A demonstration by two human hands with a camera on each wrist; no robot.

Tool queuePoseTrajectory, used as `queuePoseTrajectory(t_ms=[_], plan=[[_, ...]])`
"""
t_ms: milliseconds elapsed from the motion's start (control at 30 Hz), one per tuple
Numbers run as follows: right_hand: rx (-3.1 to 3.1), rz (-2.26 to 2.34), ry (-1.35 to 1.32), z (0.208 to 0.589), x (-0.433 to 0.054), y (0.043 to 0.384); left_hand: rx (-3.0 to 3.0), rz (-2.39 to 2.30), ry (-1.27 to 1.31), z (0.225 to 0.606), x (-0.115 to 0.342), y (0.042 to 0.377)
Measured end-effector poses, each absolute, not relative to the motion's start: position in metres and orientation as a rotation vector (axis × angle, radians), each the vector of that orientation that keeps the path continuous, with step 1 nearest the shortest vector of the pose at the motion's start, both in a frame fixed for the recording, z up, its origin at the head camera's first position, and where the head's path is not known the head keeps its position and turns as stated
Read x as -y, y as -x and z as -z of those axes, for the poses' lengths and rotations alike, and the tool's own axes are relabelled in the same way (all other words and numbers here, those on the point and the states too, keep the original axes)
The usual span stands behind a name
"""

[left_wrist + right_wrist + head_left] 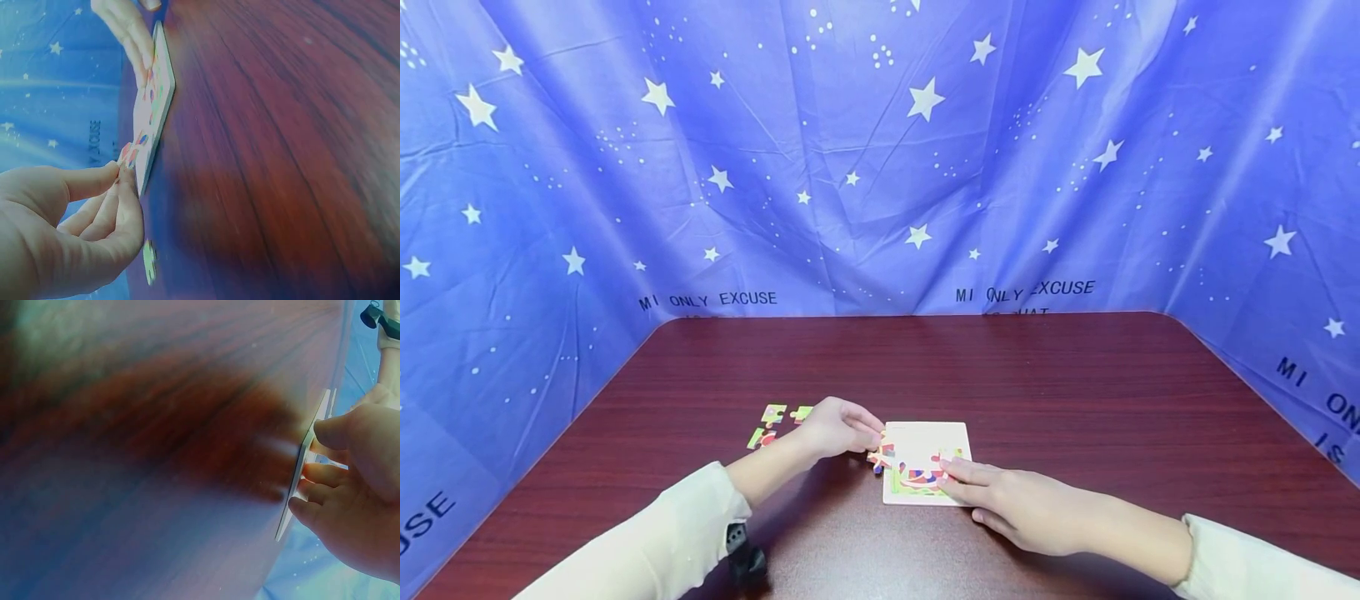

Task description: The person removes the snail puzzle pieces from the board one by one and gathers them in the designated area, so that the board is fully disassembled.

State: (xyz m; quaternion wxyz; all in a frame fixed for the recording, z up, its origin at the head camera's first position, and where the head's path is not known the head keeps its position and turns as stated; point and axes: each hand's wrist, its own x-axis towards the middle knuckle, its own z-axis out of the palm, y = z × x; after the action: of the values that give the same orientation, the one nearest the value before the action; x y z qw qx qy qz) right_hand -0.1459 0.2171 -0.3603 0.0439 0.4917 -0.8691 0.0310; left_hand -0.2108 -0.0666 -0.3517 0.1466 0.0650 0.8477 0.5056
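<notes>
A square white puzzle board (925, 435) lies on the table, with colourful jigsaw pieces (917, 481) set along its near side. At the board's left edge my left hand (838, 429) pinches a red and white jigsaw piece (881, 460) between thumb and fingers. The left wrist view shows this piece (127, 154) at the fingertips, overlapping the board's rim. My right hand (1030, 507) lies over the board's right side, its fairly straight fingers resting on the pieces there and hiding some of them. From the right wrist view, the thumb (331, 433) is at the board's edge.
Several loose green and red jigsaw pieces (772, 413) lie left of the board, partly behind my left wrist. The dark red wooden table (1037, 375) ends at a blue curtain (850, 125) with white stars. A black band (745, 557) hangs at the left cuff.
</notes>
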Motion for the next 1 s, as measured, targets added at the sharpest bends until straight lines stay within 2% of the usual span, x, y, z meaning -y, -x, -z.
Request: queuePoseTrajectory(t_ms=[300,600,1000], plan=[[2.638,-0.089,-1.507,0.361,-0.216,0.147,-2.432,-1.509,-0.188,0.353,0.103,0.203],[2.648,-0.110,-1.519,0.361,-0.217,0.145,-2.534,-1.499,0.004,0.351,0.136,0.199],[2.612,-0.110,-1.528,0.363,-0.219,0.144,-2.872,-1.153,0.075,0.348,0.148,0.198]])
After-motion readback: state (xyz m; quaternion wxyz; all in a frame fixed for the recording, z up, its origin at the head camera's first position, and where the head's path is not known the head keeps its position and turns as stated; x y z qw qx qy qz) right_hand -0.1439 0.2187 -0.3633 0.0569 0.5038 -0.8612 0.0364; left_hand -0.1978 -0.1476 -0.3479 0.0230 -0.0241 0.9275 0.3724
